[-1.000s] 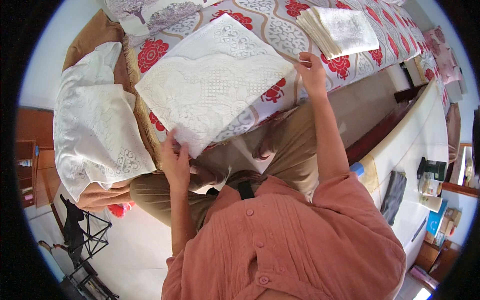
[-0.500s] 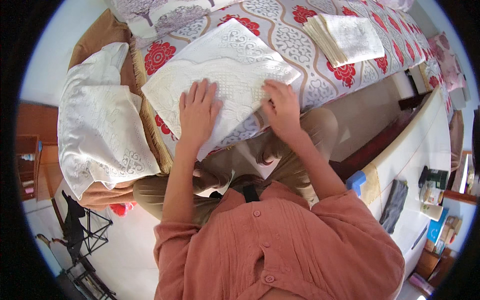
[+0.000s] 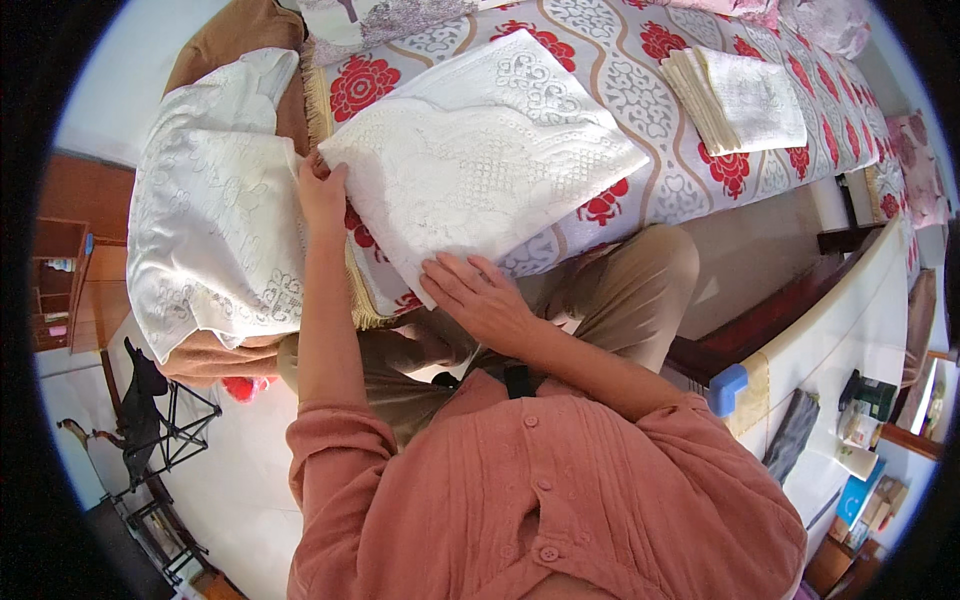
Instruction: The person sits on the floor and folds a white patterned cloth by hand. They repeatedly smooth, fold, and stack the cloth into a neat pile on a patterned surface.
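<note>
A white lace-patterned cloth (image 3: 480, 160), folded with a scalloped edge on top, lies turned diamond-wise on the sofa cover. At its left corner is my left hand (image 3: 322, 195), fingers bent and closed on the cloth's edge. My right hand (image 3: 478, 300) rests flat on the near corner with its fingers stretched out. Left of my left hand, another white embroidered cloth (image 3: 215, 215) drapes over the brown sofa arm (image 3: 232, 45).
A stack of folded white cloths (image 3: 735, 98) lies toward the right on the red-flowered, fringed cover (image 3: 640, 95). A white table (image 3: 800, 330) with a blue corner guard (image 3: 727, 390) stands at my right. A black folding frame (image 3: 185, 440) is on the floor at left.
My left hand has moved left to the cloth's left corner and closed there. My right hand has come down and left to the near corner, flattening out.
</note>
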Available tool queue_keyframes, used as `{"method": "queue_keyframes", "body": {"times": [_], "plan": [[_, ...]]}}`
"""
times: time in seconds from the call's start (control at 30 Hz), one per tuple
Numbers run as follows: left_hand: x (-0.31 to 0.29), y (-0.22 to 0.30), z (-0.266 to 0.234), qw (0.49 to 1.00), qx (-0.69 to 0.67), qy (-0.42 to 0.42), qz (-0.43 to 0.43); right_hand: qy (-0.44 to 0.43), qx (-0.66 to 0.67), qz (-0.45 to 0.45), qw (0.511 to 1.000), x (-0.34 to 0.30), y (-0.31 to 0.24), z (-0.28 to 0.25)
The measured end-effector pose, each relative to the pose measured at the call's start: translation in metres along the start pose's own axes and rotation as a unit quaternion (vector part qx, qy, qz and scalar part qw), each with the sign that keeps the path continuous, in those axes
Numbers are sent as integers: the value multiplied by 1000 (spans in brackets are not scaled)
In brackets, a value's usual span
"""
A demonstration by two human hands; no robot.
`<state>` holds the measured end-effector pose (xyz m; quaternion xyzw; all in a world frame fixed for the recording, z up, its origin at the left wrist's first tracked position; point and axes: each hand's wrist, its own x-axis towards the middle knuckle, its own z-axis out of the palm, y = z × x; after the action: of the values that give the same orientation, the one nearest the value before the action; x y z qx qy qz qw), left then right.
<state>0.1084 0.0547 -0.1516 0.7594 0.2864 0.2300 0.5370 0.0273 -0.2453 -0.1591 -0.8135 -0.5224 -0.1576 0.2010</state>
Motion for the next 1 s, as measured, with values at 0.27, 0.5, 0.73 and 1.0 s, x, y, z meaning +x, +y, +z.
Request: {"method": "queue_keyframes", "body": {"times": [0.27, 0.5, 0.73, 1.0], "plan": [[30, 0, -19, 996, 1, -21, -89, 33, 54, 12, 998, 22, 3, -4], [40, 82, 0, 988, -110, -111, -3, 188, 266, 201, 924, 35, 30, -59], [66, 163, 127, 953, -21, -249, 173, 344, 337, 421, 768, 11, 108, -96], [57, 127, 263, 784, 405, -203, 425, 196, 195, 529, 802, -38, 186, -85]]}}
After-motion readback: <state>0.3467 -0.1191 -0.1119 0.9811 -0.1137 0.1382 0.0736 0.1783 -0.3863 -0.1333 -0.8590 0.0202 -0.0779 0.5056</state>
